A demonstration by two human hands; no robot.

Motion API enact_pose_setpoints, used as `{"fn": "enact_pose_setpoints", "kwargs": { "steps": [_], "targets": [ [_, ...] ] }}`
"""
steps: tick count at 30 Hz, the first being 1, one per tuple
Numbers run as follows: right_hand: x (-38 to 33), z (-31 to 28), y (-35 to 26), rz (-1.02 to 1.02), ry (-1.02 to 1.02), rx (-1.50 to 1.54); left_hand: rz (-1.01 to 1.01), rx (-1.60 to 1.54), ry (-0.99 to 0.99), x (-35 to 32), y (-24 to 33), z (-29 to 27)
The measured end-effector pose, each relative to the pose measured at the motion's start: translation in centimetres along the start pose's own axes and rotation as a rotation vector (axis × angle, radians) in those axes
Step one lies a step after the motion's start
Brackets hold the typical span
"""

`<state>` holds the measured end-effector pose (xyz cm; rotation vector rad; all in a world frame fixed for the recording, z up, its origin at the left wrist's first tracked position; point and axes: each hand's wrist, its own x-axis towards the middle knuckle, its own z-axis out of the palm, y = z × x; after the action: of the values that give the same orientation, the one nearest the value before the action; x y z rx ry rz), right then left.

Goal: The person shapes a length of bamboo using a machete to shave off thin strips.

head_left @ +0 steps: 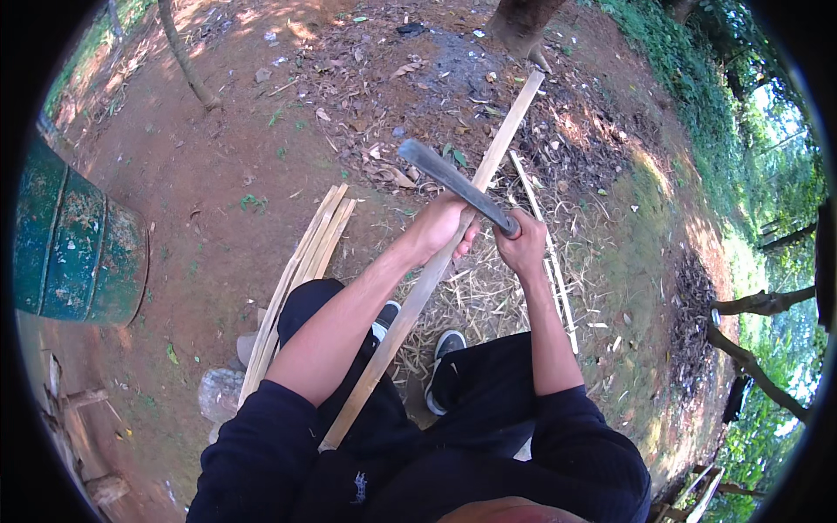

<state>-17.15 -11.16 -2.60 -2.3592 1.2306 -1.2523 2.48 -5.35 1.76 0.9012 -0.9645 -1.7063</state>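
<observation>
Hands | our left hand (443, 225) grips the bamboo slat (436, 266) mid-length, across our lap | right hand (523, 247) closed on the blade (453, 181) handle, just beside | risk: we judge a slip could send the edge into left fingers.

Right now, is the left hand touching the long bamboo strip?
Touching. The head view shows the left hand wrapped around the long bamboo strip, fingers closed over it with no gap.

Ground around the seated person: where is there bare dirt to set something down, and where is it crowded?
Bare dirt lies between the green drum and the strip bundle. Crowded: shavings by the shoes, leaf litter ahead. Both hands, left hand and right hand, are occupied.
</observation>
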Motion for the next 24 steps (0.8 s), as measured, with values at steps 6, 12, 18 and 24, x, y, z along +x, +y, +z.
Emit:
{"fn": "enact_pose_setpoints", "kwargs": {
  "steps": [6,12,18,24],
  "targets": [
    [-0.5,-3.0,2.5,-0.201,-0.022,-0.193,-0.065,0.124,-0.060,-1.0,-3.1,2.4],
    [-0.1,-6.4,8.3,0.680,0.054,-0.221,-0.152,0.142,-0.062,-1.9,-4.3,3.4],
    [-3.1,-11.8,9.4,0.951,0.190,-0.179,-0.140,0.087,-0.137,0.2,-1.9,5.0],
    [-2.7,-13.3,2.2,0.416,0.216,-0.038,-0.120,-0.022,-0.197,0.6,-1.3,5.4]
  ]
}}
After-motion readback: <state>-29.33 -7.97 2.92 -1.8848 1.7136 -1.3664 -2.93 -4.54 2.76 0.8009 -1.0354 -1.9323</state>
